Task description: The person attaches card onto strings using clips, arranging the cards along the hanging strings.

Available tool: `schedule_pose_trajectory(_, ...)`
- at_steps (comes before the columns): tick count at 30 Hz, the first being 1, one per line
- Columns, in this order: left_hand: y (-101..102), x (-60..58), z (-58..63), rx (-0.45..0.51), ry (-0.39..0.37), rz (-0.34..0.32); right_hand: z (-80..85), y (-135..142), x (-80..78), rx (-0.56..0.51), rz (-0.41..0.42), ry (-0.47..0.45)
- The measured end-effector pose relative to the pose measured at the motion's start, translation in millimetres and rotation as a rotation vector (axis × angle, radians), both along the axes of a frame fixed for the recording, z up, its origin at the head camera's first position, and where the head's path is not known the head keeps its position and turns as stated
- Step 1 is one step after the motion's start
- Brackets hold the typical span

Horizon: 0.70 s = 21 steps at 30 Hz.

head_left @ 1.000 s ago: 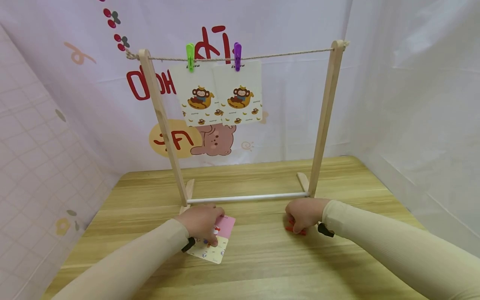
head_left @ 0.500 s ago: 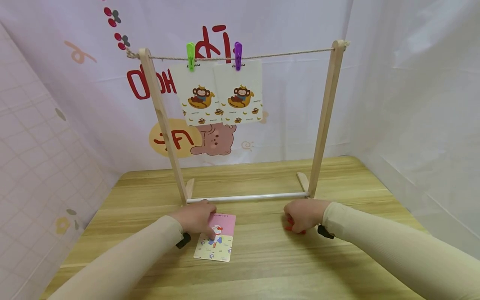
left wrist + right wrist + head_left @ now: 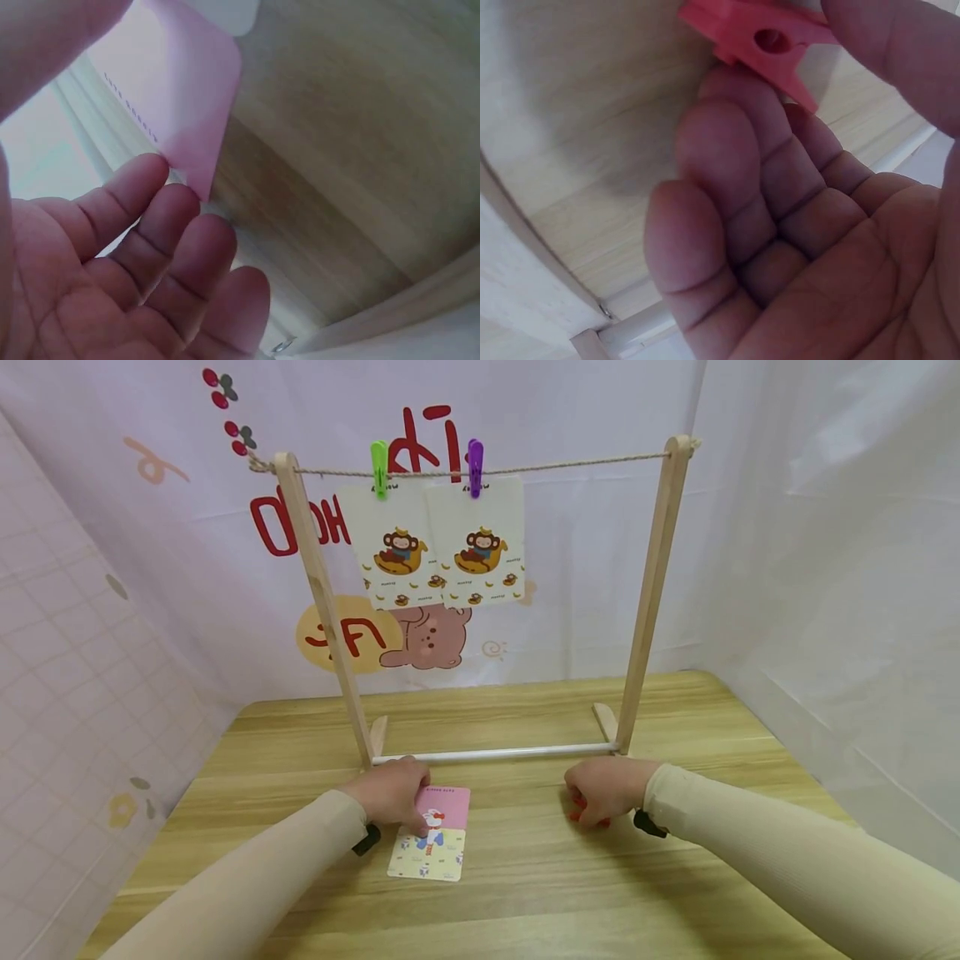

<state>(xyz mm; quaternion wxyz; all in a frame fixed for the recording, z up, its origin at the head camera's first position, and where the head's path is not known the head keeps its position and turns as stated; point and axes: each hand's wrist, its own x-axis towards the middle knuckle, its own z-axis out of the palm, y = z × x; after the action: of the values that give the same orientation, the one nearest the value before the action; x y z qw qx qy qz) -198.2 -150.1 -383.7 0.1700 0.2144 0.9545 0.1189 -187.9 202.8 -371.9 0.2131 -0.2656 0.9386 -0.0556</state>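
My left hand (image 3: 388, 793) holds a pink and yellow card (image 3: 442, 858) by its left side, low over the tabletop or on it. A white cartoon figure is printed on the card. In the left wrist view, fingertips touch the edge of the pink part (image 3: 191, 97), and the thumb lies above it at the upper left. My right hand (image 3: 606, 787) pinches a red clothespin (image 3: 739, 30) between thumb and forefinger, close to the table; the hand hides most of it in the head view.
A wooden frame (image 3: 651, 593) with a string (image 3: 577, 466) and a white lower bar (image 3: 495, 753) stands behind my hands. Two monkey cards (image 3: 401, 518) (image 3: 498, 510) hang from the string by a green clothespin (image 3: 379, 468) and a purple clothespin (image 3: 475, 468). Printed cloth (image 3: 570, 552) encloses the table (image 3: 525, 893).
The card has turned from tilted to nearly straight, and my left hand has shifted slightly left along it. My right hand has barely moved, still pinching the red clothespin.
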Motion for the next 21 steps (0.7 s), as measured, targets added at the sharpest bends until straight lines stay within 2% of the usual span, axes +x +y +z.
schedule_pose_trajectory(10, 0.4, -1.4, -0.9, 0.021, -0.038, 0.041, 2.5, -1.0, -0.3, 0.014, -0.004, -0.008)
schedule_pose_trajectory(21, -2.6, -3.6, -5.4, 0.054, -0.056, 0.057, 2.4, -1.4, 0.9, 0.017, -0.010, -0.013)
